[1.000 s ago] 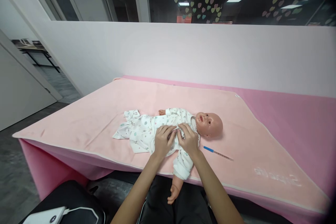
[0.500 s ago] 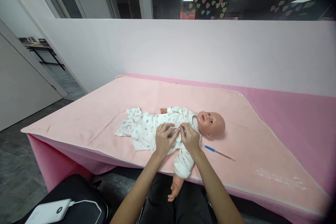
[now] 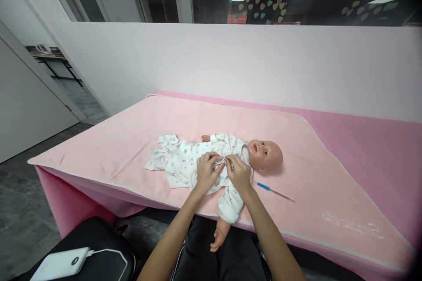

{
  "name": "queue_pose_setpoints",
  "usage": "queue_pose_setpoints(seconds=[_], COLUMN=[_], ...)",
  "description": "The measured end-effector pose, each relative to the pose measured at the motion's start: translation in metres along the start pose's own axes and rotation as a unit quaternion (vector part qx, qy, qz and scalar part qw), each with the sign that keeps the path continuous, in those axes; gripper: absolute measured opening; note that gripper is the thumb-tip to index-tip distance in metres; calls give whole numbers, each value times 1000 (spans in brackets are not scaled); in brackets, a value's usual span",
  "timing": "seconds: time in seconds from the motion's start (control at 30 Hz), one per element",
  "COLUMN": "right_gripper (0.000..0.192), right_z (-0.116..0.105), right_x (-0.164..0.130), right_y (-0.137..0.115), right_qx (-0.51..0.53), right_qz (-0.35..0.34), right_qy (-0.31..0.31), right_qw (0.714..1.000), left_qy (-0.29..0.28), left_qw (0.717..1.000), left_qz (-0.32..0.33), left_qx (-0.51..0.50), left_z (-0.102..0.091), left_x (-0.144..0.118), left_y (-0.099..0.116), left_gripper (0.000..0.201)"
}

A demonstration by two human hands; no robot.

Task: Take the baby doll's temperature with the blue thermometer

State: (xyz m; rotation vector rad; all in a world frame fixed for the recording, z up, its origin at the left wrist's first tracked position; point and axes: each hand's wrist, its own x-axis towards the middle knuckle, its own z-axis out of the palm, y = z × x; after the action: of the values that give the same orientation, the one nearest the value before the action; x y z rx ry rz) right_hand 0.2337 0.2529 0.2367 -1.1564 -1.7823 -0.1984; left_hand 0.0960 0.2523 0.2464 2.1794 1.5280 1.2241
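Note:
A baby doll (image 3: 266,156) lies on its back, head to the right, dressed in a white patterned baby gown (image 3: 183,162). At its chest, my left hand (image 3: 208,172) pinches a thin white tie string (image 3: 220,162) of the gown. Close beside it, my right hand (image 3: 238,173) also has its fingertips closed on the string. The exact knot or loop between the fingertips is too small to make out. One doll arm (image 3: 220,236) sticks out over the table's near edge, its sleeve bunched up.
A pen-like stick with a blue end (image 3: 276,192) lies right of the doll. Under everything is a peach blanket (image 3: 329,175) over a pink cloth (image 3: 379,149). A white power bank (image 3: 61,265) with a cable rests on a black seat at lower left. A white wall (image 3: 231,61) stands behind.
My left hand has shifted slightly upward and the string between my fingers is bent differently. My right hand and the doll stay in place.

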Motion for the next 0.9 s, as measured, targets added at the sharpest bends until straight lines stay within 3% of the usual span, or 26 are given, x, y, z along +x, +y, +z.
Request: queue_pose_setpoints(seconds=[0.33,0.5,0.73,0.9], right_gripper=[17,17,18,18], right_z=[1,-1,-1,0], right_x=[-1,0,0,-1], right_y=[1,0,1,1], right_qx=[-9,-6,27,39], right_qz=[-6,-7,3,4], right_qy=[2,0,7,14], right_qw=[1000,1000,1000,999], left_qy=[-5,-1,-7,-23], left_qw=[988,992,996,994], left_qz=[-21,-20,-20,-5], left_qx=[-152,-128,-87,-110], left_z=[-4,-8,-6,-7], left_x=[6,3,1,3], left_y=[-7,-4,-3,-7], left_gripper=[9,19,14,13])
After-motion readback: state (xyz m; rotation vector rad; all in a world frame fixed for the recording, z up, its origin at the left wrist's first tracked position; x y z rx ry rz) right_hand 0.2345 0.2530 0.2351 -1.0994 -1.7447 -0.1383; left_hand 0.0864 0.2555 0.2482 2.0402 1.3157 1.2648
